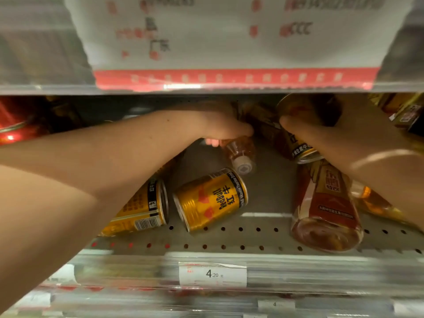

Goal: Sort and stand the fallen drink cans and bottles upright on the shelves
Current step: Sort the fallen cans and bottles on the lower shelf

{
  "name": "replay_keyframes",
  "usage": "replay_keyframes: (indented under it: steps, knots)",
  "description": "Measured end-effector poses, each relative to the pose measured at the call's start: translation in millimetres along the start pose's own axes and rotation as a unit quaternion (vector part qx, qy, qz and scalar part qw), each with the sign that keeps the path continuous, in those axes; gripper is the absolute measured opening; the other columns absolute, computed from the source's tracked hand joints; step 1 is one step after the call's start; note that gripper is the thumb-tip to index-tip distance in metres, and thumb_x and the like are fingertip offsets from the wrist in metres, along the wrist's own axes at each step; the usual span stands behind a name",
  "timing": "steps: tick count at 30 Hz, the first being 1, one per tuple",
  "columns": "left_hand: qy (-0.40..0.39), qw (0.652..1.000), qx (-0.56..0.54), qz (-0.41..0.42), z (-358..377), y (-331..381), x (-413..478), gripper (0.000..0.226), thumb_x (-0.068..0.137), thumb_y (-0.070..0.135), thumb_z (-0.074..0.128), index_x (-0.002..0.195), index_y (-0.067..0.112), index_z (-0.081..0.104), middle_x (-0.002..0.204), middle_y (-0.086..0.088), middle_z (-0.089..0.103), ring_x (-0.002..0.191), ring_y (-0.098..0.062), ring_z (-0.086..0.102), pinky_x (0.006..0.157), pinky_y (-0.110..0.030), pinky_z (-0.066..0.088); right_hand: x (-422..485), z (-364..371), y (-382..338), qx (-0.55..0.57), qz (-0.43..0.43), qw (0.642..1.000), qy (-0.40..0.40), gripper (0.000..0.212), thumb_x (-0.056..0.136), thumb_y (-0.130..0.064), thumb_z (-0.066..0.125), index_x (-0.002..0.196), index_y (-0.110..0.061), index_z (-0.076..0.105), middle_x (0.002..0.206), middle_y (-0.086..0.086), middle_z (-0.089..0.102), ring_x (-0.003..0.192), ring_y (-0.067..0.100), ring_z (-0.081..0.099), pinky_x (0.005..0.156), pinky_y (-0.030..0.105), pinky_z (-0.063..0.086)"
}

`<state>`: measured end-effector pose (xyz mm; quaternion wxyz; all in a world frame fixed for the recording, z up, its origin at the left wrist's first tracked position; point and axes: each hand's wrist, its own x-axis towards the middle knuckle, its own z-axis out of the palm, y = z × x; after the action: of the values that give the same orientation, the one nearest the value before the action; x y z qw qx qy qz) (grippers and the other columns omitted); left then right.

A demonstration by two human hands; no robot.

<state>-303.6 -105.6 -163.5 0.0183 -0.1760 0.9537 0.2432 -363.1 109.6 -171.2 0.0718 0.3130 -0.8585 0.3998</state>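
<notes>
My left hand (pixel 220 125) reaches deep into the shelf and grips the body of a small tea bottle (pixel 241 154) that lies with its white cap toward me. My right hand (pixel 321 131) holds a gold Red Bull can (pixel 296 143), tilted, above the shelf floor. A gold Red Bull can (pixel 211 199) lies on its side in the middle of the shelf. Another fallen gold can (pixel 142 207) lies partly under my left forearm. A large tea bottle with a red label (pixel 325 207) lies on its side at the right, base toward me.
The grey perforated shelf floor (pixel 263 239) has a price rail with a 4.20 tag (pixel 213 274) at its front. A shelf edge with a red and white sign (pixel 234 79) hangs close above. Red cans (pixel 11 127) sit at far left, more bottles (pixel 403 111) at far right.
</notes>
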Motion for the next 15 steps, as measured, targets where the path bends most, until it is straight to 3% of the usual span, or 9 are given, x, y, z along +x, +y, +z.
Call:
replay_keyframes:
  steps: [3, 5, 7, 10, 13, 15]
  knots:
    - [-0.024, 0.999, 0.003, 0.043, 2.1, 2.7, -5.4, 0.04, 0.102, 0.044, 0.057, 0.07, 0.02, 0.056, 0.066, 0.004, 0.058, 0.054, -0.006, 0.054, 0.055, -0.02, 0.047, 0.6, -2.1, -2.6, 0.005, -0.01, 1.0, -0.006, 0.04, 0.077, -0.07, 0.069, 0.107, -0.053, 0.048, 0.079, -0.038, 0.039, 0.064, -0.024, 0.047, 0.055, 0.002, 0.035]
    - [-0.008, 0.998, -0.013, 0.069, 0.9, -4.5, -8.5, 0.041, 0.105, 0.039, 0.052, 0.068, 0.023, 0.052, 0.064, 0.004, 0.054, 0.05, -0.003, 0.054, 0.053, -0.014, 0.044, 3.5, -1.9, -3.7, -0.013, -0.015, 1.0, -0.015, 0.041, 0.077, -0.071, 0.067, 0.109, -0.055, 0.047, 0.079, -0.039, 0.037, 0.063, -0.027, 0.042, 0.058, 0.004, 0.031]
    - [0.039, 0.995, -0.016, 0.096, -3.8, -13.1, -14.1, 0.031, 0.107, 0.034, 0.05, 0.076, 0.031, 0.052, 0.074, 0.006, 0.052, 0.061, 0.004, 0.057, 0.058, -0.011, 0.044, 5.9, -0.6, -3.5, -0.027, -0.012, 0.999, -0.026, 0.046, 0.077, -0.072, 0.066, 0.115, -0.054, 0.047, 0.082, -0.036, 0.038, 0.068, -0.013, 0.04, 0.063, 0.009, 0.024]
    - [0.051, 0.994, 0.055, 0.076, -13.9, -39.2, -23.7, 0.017, 0.105, 0.044, 0.049, 0.094, 0.036, 0.059, 0.093, 0.009, 0.059, 0.088, -0.008, 0.059, 0.065, -0.023, 0.04, 7.1, 4.4, -4.2, -0.045, -0.011, 0.998, -0.046, 0.064, 0.078, -0.068, 0.068, 0.133, -0.042, 0.048, 0.1, -0.024, 0.045, 0.093, 0.003, 0.043, 0.067, 0.012, 0.024]
    - [0.026, 0.99, 0.135, 0.032, -19.2, -66.2, -36.4, 0.035, 0.098, 0.059, 0.051, 0.123, 0.036, 0.06, 0.117, 0.012, 0.059, 0.102, -0.012, 0.056, 0.067, -0.021, 0.036, 4.5, 12.8, -8.2, -0.018, -0.018, 0.997, -0.071, 0.074, 0.078, -0.064, 0.071, 0.141, -0.041, 0.041, 0.118, -0.02, 0.043, 0.108, 0.005, 0.04, 0.082, 0.022, 0.032]
    - [0.011, 0.99, 0.138, 0.028, -21.1, -76.8, -45.5, 0.041, 0.095, 0.063, 0.055, 0.128, 0.039, 0.06, 0.124, 0.012, 0.06, 0.105, -0.01, 0.056, 0.069, -0.019, 0.037, 3.7, 18.5, -13.6, -0.001, -0.028, 0.996, -0.081, 0.073, 0.078, -0.063, 0.071, 0.141, -0.041, 0.04, 0.12, -0.021, 0.042, 0.109, 0.004, 0.04, 0.086, 0.023, 0.033]
